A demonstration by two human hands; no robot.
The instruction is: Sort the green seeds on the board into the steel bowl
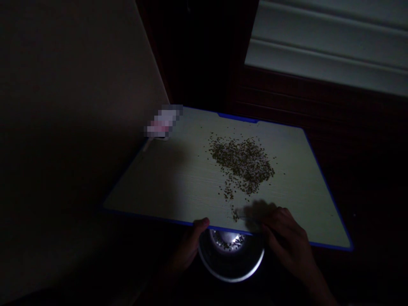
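Note:
A pale board (191,182) with a blue rim spreads across the middle of the view. A patch of small dark seeds or grains (244,161) is scattered on it, with a thin trail running down to its near edge. My left hand (191,244) grips that edge, thumb on top and the other fingers hidden beneath. Over the near edge, right of the trail, my right hand (287,238) has its fingers closed; a faint thin shape shows at their tips, too dim to name. Below the edge is a round metal bowl (234,279) with some of the same grains inside.
A blurred-out white and pink item (162,121) is at the board's far left corner. A plain pale surface (79,85) rises on the left. Dark wood-like panels (287,95) and white slats (318,46) stand behind. The surroundings are very dark.

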